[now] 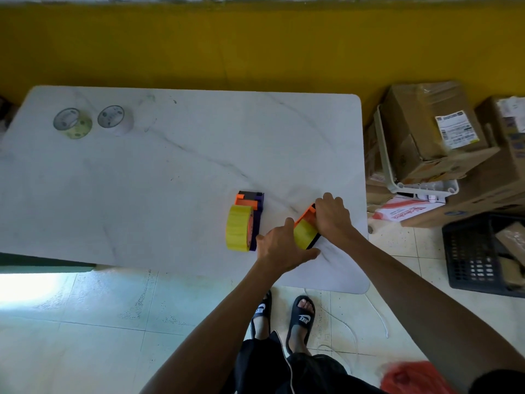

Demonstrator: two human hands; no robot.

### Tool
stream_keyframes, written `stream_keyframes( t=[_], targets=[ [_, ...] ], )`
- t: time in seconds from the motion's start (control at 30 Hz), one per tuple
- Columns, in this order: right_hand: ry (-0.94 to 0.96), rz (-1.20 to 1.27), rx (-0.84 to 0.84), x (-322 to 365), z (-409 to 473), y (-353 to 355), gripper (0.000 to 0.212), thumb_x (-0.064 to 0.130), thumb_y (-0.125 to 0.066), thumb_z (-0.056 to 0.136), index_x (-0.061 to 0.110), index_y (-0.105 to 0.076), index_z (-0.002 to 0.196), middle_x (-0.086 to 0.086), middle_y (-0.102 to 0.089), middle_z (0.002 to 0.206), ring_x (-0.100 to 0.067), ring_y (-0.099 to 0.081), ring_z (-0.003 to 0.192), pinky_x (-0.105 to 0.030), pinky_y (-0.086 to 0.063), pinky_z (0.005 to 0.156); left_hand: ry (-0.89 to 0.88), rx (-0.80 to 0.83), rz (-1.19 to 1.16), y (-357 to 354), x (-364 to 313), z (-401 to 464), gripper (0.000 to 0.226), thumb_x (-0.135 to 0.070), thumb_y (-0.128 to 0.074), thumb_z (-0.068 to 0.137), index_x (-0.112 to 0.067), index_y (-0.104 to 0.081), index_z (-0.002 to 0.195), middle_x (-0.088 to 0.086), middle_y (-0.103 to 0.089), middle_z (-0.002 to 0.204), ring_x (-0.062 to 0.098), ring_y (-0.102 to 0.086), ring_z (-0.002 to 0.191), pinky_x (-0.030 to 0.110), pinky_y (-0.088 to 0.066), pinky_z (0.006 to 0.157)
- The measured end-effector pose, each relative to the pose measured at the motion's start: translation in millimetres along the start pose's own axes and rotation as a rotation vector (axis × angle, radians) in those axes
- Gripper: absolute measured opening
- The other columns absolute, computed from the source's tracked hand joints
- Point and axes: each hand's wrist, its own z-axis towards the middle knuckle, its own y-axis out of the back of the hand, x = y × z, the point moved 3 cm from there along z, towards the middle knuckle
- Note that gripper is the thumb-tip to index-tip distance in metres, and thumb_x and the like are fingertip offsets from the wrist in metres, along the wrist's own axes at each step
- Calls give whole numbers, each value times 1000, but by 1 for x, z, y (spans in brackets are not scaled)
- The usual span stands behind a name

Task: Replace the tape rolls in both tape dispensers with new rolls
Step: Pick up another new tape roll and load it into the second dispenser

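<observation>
Two tape dispensers lie on the white marble-look table (170, 172) near its front right. The left dispenser (254, 211) is purple and orange with a yellow tape roll (238, 231) on it; no hand touches it. The right dispenser (308, 223), orange and black, carries a yellow roll (304, 234). My left hand (279, 248) wraps around that roll from the left. My right hand (333, 217) presses on the dispenser's far end. Two new rolls rest at the table's far left: a yellowish roll (73, 123) and a whitish roll (115, 120).
Cardboard boxes (426, 132) and a white plastic frame (392, 172) are stacked to the right of the table. A black crate (483, 251) stands on the tiled floor at the right. A yellow wall runs behind the table. My feet in black slides stand below the table's front edge.
</observation>
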Motion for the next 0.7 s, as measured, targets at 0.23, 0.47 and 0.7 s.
stream_keyframes(
  t=[0.23,0.47,0.7],
  targets=[
    [49,-18,-28,-6,0,-1,19,16,-48,96,5,-58,109,-14,-50,117,-33,-49,106,-36,-40,71,-3,8,48,2,0,3,74,-74,-64,67,-17,-43,110,6,-67,99,29,-65,91,44,-50,82],
    [-18,-27,45,-32,15,6,17,3,-53,86,-1,-59,101,-19,-60,110,-38,-60,102,-36,-48,80,-15,-39,71,-2,1,-6,71,-73,-61,69,-15,-44,106,7,-68,94,28,-65,83,37,-40,70],
    [68,20,-3,-44,34,0,14,-5,-51,81,-6,-58,94,-25,-60,104,-41,-59,98,-39,-46,80,-45,-62,62,-3,3,-8,68,-71,-61,70,-14,-44,103,4,-68,86,27,-65,76,39,-44,76]
  ],
)
